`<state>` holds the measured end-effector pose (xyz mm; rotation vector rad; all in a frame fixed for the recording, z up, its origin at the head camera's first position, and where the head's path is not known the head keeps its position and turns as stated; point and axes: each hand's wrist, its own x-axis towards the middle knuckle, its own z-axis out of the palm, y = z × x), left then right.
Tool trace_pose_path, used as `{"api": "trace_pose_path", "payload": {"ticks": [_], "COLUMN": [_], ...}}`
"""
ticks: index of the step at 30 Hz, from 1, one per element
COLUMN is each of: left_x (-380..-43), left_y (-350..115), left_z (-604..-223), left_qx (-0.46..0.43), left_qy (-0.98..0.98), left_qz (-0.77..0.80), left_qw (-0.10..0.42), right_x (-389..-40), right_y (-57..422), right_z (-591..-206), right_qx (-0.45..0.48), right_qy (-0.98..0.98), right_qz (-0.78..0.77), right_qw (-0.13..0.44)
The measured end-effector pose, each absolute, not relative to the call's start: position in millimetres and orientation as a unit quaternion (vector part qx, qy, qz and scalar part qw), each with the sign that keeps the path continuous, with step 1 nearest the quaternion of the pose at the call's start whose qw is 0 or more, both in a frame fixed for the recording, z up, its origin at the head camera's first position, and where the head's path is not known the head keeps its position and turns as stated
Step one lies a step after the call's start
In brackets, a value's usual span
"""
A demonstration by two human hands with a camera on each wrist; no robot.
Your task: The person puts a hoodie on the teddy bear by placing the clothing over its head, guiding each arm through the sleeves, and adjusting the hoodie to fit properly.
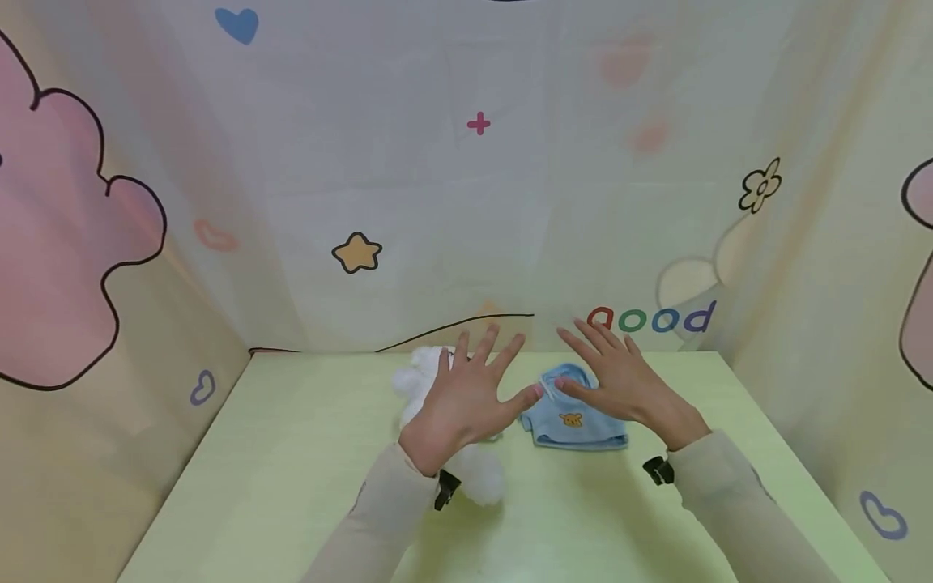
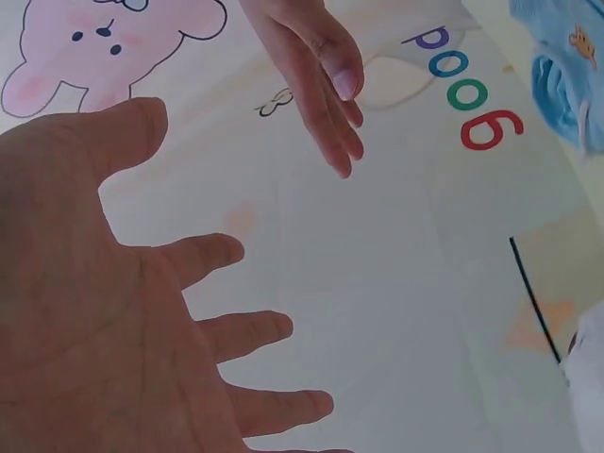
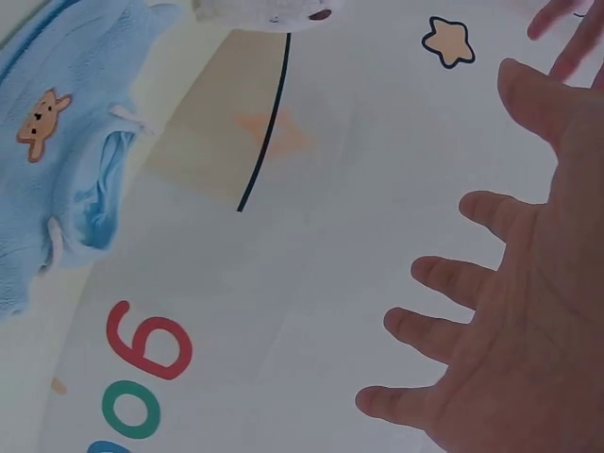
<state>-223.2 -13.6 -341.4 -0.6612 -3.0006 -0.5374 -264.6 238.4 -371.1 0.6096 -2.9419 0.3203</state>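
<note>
Both hands are raised over the table with fingers spread, holding nothing. My left hand [image 1: 466, 405] overlaps a fluffy white plush toy [image 1: 477, 474] in the head view and covers most of its middle. Only a strip of the plush toy [image 2: 591, 377] enters the left wrist view at the right edge. To the right lies a small light-blue hoodie [image 1: 598, 433] with a brown bear patch and white drawstrings. My right hand [image 1: 630, 385] hovers over the hoodie's upper right part. In the right wrist view the hoodie [image 3: 85, 104] appears well apart from the spread fingers.
The pale green table [image 1: 306, 453] carries the toy and the hoodie. A printed curtain [image 1: 437, 186] with a star, hearts and coloured letters hangs behind the table's far edge and along both sides. Small black straps [image 1: 659, 470] sit at the wrists.
</note>
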Motion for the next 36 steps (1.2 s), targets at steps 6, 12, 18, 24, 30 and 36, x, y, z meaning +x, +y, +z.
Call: {"api": "trace_pose_path", "payload": {"ticks": [6,12,18,24,30,36], "left_x": [-223.0,-229.1,-242.7,-255.5,-269.0,-282.9], "left_y": [4.7,25.0,45.0,62.0,75.1,86.8], "left_z": [-355.2,-373.5,-392.5,-413.4,-434.2,-450.7], "left_qx": [-0.214,-0.209,-0.175,-0.139,-0.108,-0.079], "left_qy": [-0.959,-0.952,-0.946,-0.934,-0.921,-0.905], "left_qz": [-0.182,-0.218,-0.27,-0.324,-0.362,-0.404], "left_qw": [0.026,0.044,0.033,0.064,0.101,0.111], "right_x": [-267.5,-272.2,-276.2,-284.3,-295.0,-304.1], "right_y": [249.6,262.9,270.9,280.5,289.7,295.4], "right_z": [-380.8,-392.6,-403.2,-419.6,-438.8,-452.6], "right_qx": [0.195,0.201,0.183,0.171,0.15,0.121], "right_qy": [-0.972,-0.969,-0.971,-0.969,-0.969,-0.972], "right_qz": [0.117,0.124,0.143,0.174,0.191,0.201], "right_qw": [0.065,0.074,0.055,0.041,0.041,0.028]}}
